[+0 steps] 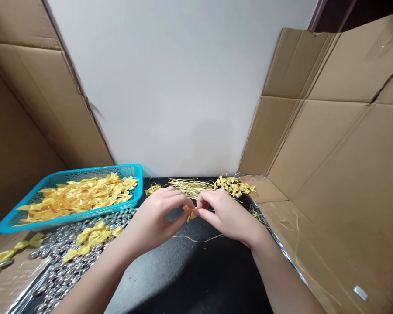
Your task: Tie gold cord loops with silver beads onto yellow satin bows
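Note:
A small yellow ribbon bow (190, 213) is pinched between my two hands above the black tabletop (170, 270). My left hand (163, 213) grips its left side with thumb and forefinger. From the right, my right hand (221, 213) pinches the bow's other side, fingers curled. A thin gold cord (198, 240) lies in a loose curve on the table below the hands; whether it joins the bow is hidden. Just beyond the hands lies a bundle of straight gold cords (191, 187). A pile of bows with gold loops (234, 185) sits behind my right hand.
A blue plastic basket (139, 185) of yellow bows stands at the left. Many shiny silver beads (62, 270) spread in front of it, with loose bows (94, 235) on top. Cardboard walls (340, 144) flank both sides; a white wall (177, 87) closes the back.

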Available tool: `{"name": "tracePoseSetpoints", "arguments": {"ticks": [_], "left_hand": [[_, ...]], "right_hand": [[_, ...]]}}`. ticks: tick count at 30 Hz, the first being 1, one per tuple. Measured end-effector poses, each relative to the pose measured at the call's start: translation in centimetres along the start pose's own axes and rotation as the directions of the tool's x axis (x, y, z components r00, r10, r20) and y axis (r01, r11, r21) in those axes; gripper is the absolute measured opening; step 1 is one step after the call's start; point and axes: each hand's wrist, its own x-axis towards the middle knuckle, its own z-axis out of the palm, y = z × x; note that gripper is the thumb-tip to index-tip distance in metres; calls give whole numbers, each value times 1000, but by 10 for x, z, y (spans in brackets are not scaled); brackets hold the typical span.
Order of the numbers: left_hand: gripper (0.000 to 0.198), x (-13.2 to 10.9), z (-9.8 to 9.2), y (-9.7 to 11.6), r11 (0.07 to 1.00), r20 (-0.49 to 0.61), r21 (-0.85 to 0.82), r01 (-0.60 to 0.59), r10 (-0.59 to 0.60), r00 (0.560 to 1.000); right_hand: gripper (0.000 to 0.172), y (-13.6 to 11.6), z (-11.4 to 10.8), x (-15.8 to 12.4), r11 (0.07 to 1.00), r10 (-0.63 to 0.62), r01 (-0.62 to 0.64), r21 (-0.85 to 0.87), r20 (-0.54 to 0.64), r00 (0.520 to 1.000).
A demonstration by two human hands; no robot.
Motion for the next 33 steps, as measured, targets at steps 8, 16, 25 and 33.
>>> {"name": "tracePoseSetpoints", "arguments": {"ticks": [8,16,25,33], "left_hand": [[9,0,-3,-1,994,109,107,-14,2,994],[7,-1,-5,-3,992,108,125,-32,19,994],[13,-2,-6,-6,990,186,134,-40,15,982],[18,1,-5,-6,990,290,124,62,-96,952]], "right_hand": [[18,3,-1,0,983,-12,-14,182,142,990],[18,2,-1,1,981,14,-44,188,158,987],[16,2,-1,1,981,14,-43,188,149,989],[18,2,2,3,987,24,-55,153,195,981]]}}
